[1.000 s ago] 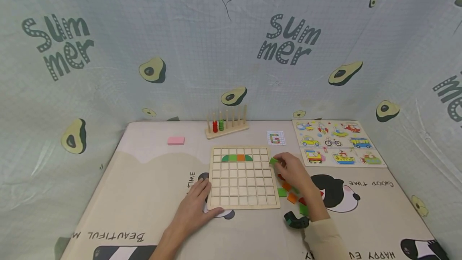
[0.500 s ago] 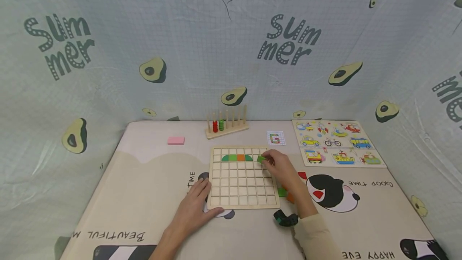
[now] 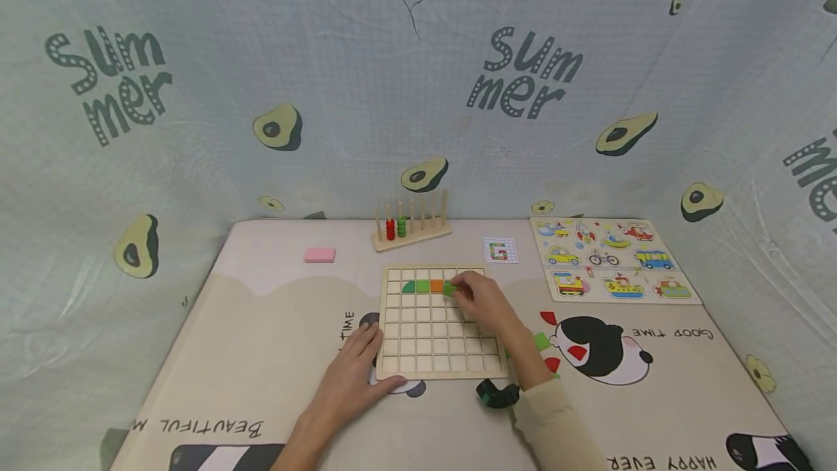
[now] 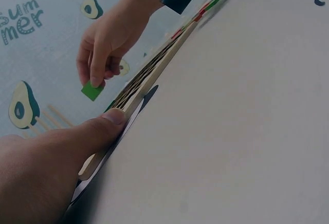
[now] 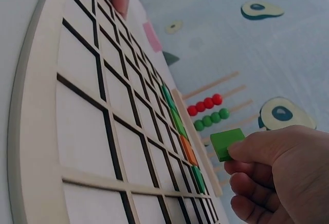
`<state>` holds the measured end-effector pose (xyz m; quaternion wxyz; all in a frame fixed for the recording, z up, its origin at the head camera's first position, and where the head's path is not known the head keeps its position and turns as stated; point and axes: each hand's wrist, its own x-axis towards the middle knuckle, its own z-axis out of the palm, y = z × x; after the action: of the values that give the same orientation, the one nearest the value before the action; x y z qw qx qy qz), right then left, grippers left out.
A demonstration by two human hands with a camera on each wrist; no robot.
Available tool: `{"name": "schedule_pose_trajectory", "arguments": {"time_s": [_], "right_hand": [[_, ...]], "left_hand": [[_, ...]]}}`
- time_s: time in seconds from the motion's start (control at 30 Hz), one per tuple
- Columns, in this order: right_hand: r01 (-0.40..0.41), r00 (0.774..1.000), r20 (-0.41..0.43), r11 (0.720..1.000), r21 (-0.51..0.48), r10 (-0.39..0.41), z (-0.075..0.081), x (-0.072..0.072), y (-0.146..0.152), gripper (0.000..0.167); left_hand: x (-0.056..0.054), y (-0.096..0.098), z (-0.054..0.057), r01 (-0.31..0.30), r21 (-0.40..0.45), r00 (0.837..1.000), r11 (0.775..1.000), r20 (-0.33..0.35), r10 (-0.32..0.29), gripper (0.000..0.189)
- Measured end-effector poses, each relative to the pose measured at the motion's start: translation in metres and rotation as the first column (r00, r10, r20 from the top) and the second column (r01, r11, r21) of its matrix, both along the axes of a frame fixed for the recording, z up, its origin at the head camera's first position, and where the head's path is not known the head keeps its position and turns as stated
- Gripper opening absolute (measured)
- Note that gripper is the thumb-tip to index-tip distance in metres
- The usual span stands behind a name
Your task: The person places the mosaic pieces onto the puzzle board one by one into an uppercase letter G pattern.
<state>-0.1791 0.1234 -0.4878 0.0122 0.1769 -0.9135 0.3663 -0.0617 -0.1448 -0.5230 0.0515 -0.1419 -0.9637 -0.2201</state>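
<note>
My right hand [image 3: 484,302] pinches a light green square tile [image 5: 226,142] between thumb and forefinger. It holds the tile raised above the wooden grid board [image 3: 443,376], whose cells are recessed squares. Along the board's second row from the far side lie a dark green rounded tile [image 3: 408,287], a light green square tile [image 3: 422,286] and an orange tile [image 3: 436,286]. Another dark green tile [image 5: 198,179] ends this row, hidden by the held tile in the head view. My left hand [image 3: 349,373] rests at the board's near left corner, its thumb against the near edge.
Loose red tiles [image 3: 552,365] and green tiles [image 3: 541,341] lie right of the board, partly behind the forearm. Behind it stand a peg rack with beads [image 3: 412,237], a pattern card [image 3: 500,250] and a pink block [image 3: 320,256]. A picture puzzle board [image 3: 608,267] lies far right.
My right hand has carried the green square tile leftward, from beyond the board's right edge to over the right end of the tile row. The left hand has stayed in place.
</note>
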Motion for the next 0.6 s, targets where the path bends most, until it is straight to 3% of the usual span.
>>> {"name": "schedule_pose_trajectory", "arguments": {"time_s": [0.3,0.6], "right_hand": [[-0.056,0.997,-0.052,0.998,0.002,0.056,-0.005,-0.002,-0.019,0.016],[-0.077,0.997,-0.011,0.996,0.036,0.078,-0.009,-0.004,-0.034,0.017]], "left_hand": [[0.0,-0.001,0.0,0.009,-0.002,1.0,1.0,-0.025,-0.009,0.091],[0.0,-0.001,0.001,0.008,-0.003,1.0,1.0,-0.022,-0.008,0.091]]}}
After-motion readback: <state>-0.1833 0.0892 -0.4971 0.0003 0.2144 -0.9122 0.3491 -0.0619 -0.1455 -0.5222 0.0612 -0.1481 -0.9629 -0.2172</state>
